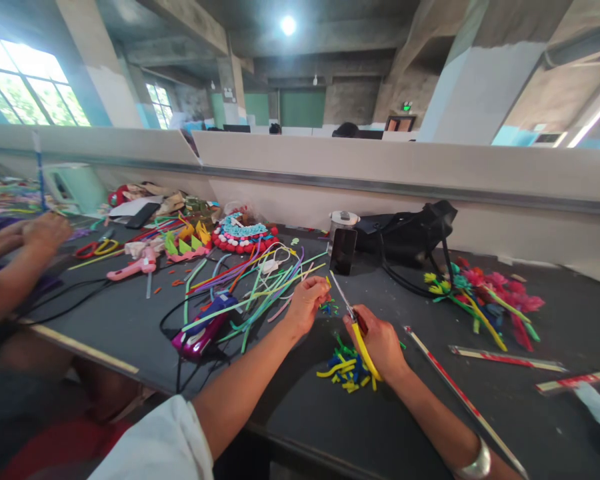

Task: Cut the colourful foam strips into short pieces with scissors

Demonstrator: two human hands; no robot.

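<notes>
My right hand (pixel 377 340) grips yellow-handled scissors (pixel 353 317), blades pointing up and left toward my left hand. My left hand (pixel 307 300) is closed around a thin strip pulled from the bundle of coloured strips (pixel 260 280) that fans out to its left. Its fingertips sit just beside the scissor blades. Below the two hands lies a small pile of cut yellow, green and blue pieces (pixel 347 370) on the dark table (pixel 130 320).
A purple glue gun (pixel 205 330) with a black cord lies left of my left arm. A dark phone (pixel 343 251), a black bag (pixel 410 233), finished paper flowers (pixel 480 293), long rulers (pixel 505 359) and another person's hands (pixel 30 233) at far left surround the spot.
</notes>
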